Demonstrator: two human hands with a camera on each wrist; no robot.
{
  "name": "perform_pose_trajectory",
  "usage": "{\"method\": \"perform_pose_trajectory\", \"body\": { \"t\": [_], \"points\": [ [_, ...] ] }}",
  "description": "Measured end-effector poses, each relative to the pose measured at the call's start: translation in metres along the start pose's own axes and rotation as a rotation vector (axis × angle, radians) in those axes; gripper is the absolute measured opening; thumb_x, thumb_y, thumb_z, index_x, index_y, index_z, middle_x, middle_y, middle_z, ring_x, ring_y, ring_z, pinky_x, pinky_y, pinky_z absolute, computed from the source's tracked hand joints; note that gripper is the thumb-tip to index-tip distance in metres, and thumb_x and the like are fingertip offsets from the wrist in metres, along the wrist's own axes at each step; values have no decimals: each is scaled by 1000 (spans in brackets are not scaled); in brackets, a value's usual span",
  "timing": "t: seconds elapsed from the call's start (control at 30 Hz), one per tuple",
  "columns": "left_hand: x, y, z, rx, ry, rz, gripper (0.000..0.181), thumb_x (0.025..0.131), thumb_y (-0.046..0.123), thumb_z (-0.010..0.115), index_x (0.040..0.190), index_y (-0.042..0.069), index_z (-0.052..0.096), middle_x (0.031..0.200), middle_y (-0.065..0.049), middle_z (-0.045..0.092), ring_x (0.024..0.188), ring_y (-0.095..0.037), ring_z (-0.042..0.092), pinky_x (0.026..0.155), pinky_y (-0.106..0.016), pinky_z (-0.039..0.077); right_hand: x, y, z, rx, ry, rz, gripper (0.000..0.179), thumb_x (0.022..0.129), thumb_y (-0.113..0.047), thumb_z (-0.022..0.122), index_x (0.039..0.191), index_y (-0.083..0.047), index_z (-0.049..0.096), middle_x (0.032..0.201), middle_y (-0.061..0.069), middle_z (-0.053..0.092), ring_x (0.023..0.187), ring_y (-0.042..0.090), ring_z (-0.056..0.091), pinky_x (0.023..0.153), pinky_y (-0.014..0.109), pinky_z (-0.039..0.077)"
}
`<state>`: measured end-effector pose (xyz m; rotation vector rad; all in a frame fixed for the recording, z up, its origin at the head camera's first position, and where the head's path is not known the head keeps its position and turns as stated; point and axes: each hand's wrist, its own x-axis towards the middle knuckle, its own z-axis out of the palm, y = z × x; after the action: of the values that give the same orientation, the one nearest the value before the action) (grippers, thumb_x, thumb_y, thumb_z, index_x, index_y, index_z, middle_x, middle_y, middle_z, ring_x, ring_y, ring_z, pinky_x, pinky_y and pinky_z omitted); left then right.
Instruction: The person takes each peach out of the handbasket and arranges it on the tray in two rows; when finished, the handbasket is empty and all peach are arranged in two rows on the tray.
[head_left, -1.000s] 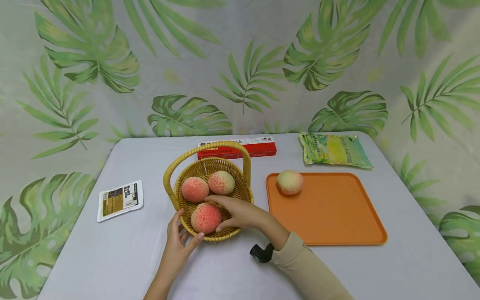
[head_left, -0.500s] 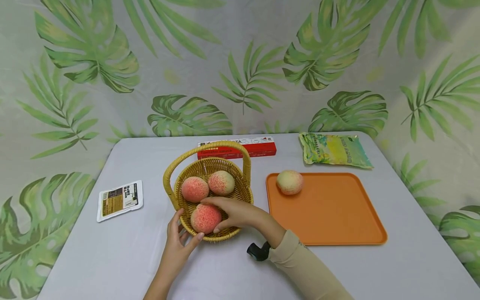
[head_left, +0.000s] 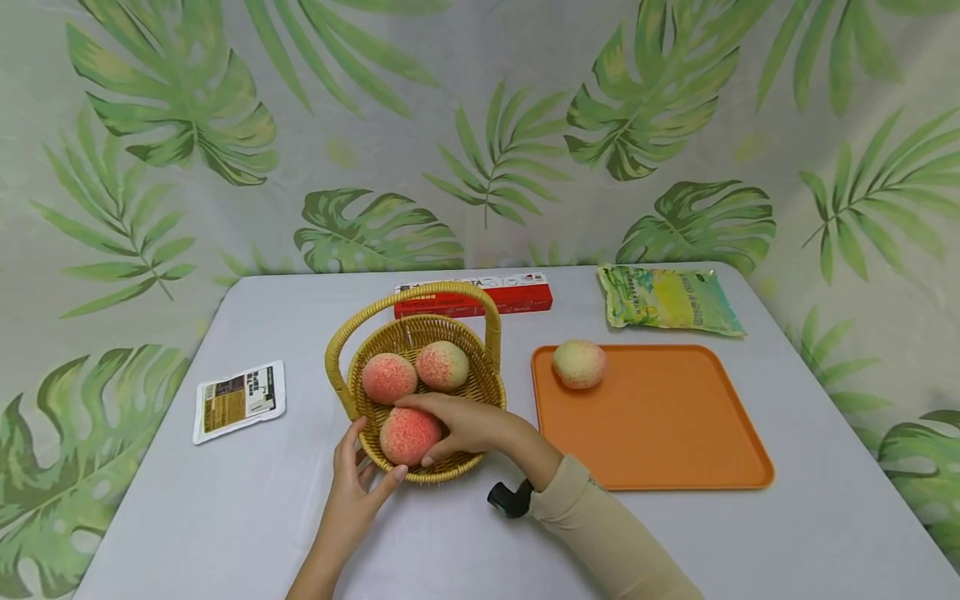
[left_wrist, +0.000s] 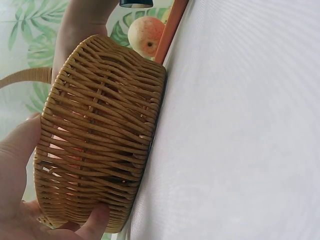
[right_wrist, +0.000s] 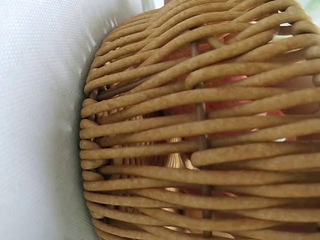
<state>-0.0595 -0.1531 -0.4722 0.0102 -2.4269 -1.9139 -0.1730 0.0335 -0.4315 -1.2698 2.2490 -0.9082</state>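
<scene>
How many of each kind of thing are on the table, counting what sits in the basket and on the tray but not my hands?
Peaches: 4
Wicker basket: 1
Orange tray: 1
Red box: 1
Green-and-yellow bag: 1
Flat white-edged pouch: 1
Total: 9

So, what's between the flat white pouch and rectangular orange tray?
The head view shows a round golden wicker basket holding three pinkish peaches, the left hand at its rim, the right hand gripping one peach.
</scene>
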Motion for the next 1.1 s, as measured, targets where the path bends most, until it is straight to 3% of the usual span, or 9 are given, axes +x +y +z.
{"method": "perform_pose_trajectory", "body": {
  "t": [0.43, 0.67, 0.77, 1.1],
  "points": [
    [-1, 2, -1, 0, -5, -2, 86, 81, 20, 69, 143, 14, 9, 143, -15, 7, 125, -36, 25, 101, -40, 31, 5, 1, 2, 3, 13, -3, 71, 75, -24, 74, 135, -15, 37, 134, 0, 39, 121, 9, 34, 101, 25, 31],
    [-2, 12, 0, 3, -4, -16, 84, 81, 20, 68, 142, 11, 11, 142, -16, 9, 124, -36, 26, 100, -40, 31, 6, 3, 3, -6, 28, -14, 71, 74, -25, 75, 134, -14, 39, 133, 0, 40, 121, 9, 34, 101, 25, 31],
    [-1, 4, 0, 7, 1, -3, 84, 81, 22, 68, 142, 13, 11, 142, -15, 9, 124, -35, 26, 100, -40, 31, 6, 3, 3, -20, 31, -21, 70, 74, -25, 75, 133, -13, 39, 133, 0, 41, 121, 9, 35, 101, 25, 31],
    [0, 2, 0, 4, 6, 0, 84, 81, 22, 69, 142, 15, 12, 142, -15, 9, 124, -36, 26, 100, -41, 31, 4, 3, 1, 19, 58, -55, 68, 74, -24, 75, 133, -15, 41, 133, -2, 41, 121, 8, 35, 100, 24, 31]
  ]
}}
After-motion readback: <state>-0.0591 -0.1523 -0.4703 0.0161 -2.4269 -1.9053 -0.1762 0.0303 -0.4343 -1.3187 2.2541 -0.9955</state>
